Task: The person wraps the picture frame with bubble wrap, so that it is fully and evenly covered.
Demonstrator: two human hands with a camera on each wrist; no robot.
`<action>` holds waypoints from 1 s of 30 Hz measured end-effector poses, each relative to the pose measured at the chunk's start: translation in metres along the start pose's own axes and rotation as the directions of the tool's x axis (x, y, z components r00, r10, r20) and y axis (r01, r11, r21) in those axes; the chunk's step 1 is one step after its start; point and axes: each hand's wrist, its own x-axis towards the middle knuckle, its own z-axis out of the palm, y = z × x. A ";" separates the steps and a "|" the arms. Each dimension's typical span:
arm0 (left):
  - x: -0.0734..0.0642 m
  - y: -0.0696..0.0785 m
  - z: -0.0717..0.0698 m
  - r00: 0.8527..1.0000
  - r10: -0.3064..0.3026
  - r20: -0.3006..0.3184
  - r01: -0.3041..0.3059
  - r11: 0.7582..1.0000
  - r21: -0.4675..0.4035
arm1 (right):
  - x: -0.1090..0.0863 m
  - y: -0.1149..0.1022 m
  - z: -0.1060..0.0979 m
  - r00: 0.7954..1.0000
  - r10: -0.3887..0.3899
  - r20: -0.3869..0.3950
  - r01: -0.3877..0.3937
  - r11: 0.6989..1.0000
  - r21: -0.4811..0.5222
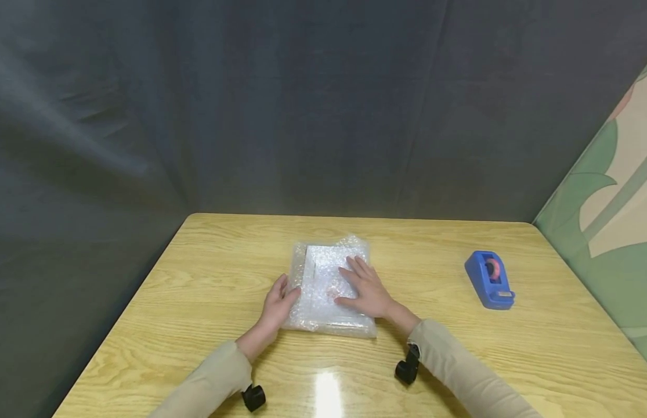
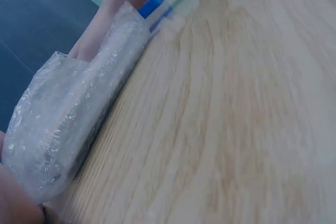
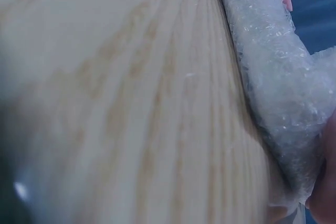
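A flat package in clear bubble wrap point(image 1: 323, 316) lies on the wooden table, with a white rectangular item showing through the wrap. My left hand point(image 1: 275, 305) holds its left edge, thumb lapping over the top and the other fingers along the side. Spread fingers of my right hand point(image 1: 369, 293) rest flat on the upper face, right of the middle. The left wrist view shows the wrap's point(image 2: 68, 114) near side low along the tabletop. In the right wrist view the crinkled wrap point(image 3: 283, 77) fills the right side, part of my right hand point(image 3: 323, 182) beside it.
To the right on the table point(image 1: 198, 261) stands a blue tape dispenser point(image 1: 490, 281) with a pink roll in it. A dark curtain point(image 1: 323, 116) hangs behind the table, and a leaf-patterned panel point(image 1: 621, 249) borders its right side.
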 end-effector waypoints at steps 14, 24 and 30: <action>-0.002 0.010 0.011 0.997 0.020 0.077 -0.013 0.996 -0.090 | 0.001 0.001 -0.001 1.000 -0.001 -0.003 0.001 0.994 0.105; 0.000 0.015 0.025 0.953 0.205 0.224 -0.256 0.939 0.231 | 0.001 -0.003 -0.006 0.997 0.040 0.067 -0.053 0.979 0.199; -0.003 0.017 0.038 0.926 0.265 0.268 -0.377 0.673 0.637 | 0.000 -0.001 -0.005 0.995 0.045 0.089 -0.059 0.985 0.164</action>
